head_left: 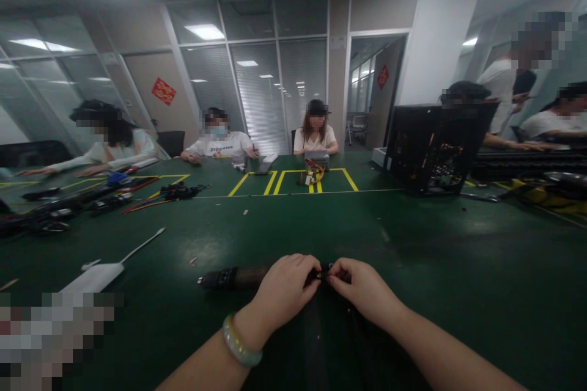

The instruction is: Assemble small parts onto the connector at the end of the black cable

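A dark electric screwdriver (245,278) lies on the green table in front of me, its metal tip pointing left. My left hand (288,284) is closed over its rear part, thumb and fingers curled inward. Just to the right, my right hand (355,281) pinches something small and dark at the screwdriver's rear end. The fingertips of both hands nearly meet there and hide most of that piece. Around my left wrist is a pale bangle (241,342).
A white power strip (92,278) with a cable lies on the left, near dark parts and cables (169,192). An open black computer case (431,146) stands at the back right. Several people sit around the table (293,226); yellow tape (351,180) marks its far side.
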Motion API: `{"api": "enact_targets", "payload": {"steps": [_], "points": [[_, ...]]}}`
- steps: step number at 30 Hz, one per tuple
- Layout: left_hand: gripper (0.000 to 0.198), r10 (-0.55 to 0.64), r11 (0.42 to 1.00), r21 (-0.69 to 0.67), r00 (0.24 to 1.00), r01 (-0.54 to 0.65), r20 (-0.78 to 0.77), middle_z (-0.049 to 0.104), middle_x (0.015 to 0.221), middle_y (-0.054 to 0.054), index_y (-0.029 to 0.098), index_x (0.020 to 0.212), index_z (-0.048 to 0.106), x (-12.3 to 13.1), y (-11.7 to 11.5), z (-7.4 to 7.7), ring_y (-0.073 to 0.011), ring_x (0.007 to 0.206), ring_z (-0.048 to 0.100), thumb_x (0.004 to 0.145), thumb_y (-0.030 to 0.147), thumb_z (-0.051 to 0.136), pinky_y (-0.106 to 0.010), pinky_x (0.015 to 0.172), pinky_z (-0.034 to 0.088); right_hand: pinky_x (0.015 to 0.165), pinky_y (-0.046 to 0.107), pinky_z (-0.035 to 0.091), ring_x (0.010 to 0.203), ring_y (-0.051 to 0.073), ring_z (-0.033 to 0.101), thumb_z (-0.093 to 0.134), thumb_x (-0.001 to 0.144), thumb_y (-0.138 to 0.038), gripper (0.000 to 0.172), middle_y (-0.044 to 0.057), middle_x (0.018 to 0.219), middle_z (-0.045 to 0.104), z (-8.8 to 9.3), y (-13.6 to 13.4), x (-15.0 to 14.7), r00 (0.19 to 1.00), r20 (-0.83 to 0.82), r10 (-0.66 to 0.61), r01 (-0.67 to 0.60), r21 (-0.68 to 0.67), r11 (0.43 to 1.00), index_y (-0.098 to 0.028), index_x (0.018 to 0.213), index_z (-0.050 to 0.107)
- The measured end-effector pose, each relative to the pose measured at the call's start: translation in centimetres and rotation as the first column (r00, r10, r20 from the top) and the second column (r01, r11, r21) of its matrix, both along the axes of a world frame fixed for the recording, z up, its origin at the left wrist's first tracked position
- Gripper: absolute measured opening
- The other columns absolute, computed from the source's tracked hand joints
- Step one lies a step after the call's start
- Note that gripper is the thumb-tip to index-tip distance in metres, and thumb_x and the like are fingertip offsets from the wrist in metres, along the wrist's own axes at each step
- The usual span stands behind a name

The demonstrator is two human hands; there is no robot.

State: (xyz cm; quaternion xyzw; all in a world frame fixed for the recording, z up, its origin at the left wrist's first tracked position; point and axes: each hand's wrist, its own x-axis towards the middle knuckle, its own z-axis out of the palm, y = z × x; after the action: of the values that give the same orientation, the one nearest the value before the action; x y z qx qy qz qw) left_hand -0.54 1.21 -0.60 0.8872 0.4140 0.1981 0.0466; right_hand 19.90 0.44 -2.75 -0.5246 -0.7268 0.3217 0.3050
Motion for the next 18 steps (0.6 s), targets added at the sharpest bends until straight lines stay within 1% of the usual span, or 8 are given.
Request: {"api": "enact_targets", "payload": {"steps": [3,6,12,18], "points": [[0.013,-0.018,1.000,0.002,1.000,0.018,0.019,0.064,0.097,-0.001,0.021,0.096,0.058,-0.05,0.05,-0.21,-0.0191,0.093,0.058,0.084,0.020,0.062,-0.034,0.086,0.045,0.061,0.023,0.041,0.071,0.015,0.062,0.058,0.085,-0.028,0.010,-0.001,0.079,0.069,0.04,-0.05,0.02,1.000,0.001,0.010,-0.010,-0.017,1.000,-0.021,0.084,0.066],[0.014,-0.037,0.999,0.013,0.999,0.036,0.039,0.065,0.102,-0.001,0.022,0.097,0.060,-0.01,0.12,-0.40,-0.0194,0.097,0.059,0.084,0.018,0.061,-0.035,0.089,0.045,0.063,0.023,0.042,0.073,0.015,0.063,0.058,0.085,-0.028,0.011,-0.001,0.081,0.069,0.07,-0.03,-0.01,1.000,0.001,0.025,-0.025,-0.031,0.999,-0.022,0.087,0.067],[0.015,-0.057,0.997,0.057,0.997,0.054,0.053,0.065,0.112,-0.002,0.023,0.099,0.064,0.14,0.09,-0.70,-0.0203,0.106,0.058,0.086,0.018,0.059,-0.039,0.095,0.043,0.064,0.023,0.042,0.073,0.016,0.062,0.060,0.085,-0.030,0.012,-0.001,0.082,0.070,-0.10,0.22,-0.12,1.000,0.012,0.006,-0.006,-0.015,1.000,-0.022,0.085,0.068],[0.018,-0.045,0.997,0.060,0.998,0.042,0.045,0.066,0.111,-0.001,0.025,0.102,0.063,0.34,-0.04,-0.66,-0.0196,0.104,0.059,0.087,0.018,0.058,-0.039,0.095,0.043,0.060,0.022,0.040,0.068,0.015,0.061,0.059,0.085,-0.028,0.010,-0.001,0.077,0.068,-0.58,0.37,-0.04,1.000,0.015,-0.011,0.012,-0.008,1.000,-0.021,0.082,0.065]]}}
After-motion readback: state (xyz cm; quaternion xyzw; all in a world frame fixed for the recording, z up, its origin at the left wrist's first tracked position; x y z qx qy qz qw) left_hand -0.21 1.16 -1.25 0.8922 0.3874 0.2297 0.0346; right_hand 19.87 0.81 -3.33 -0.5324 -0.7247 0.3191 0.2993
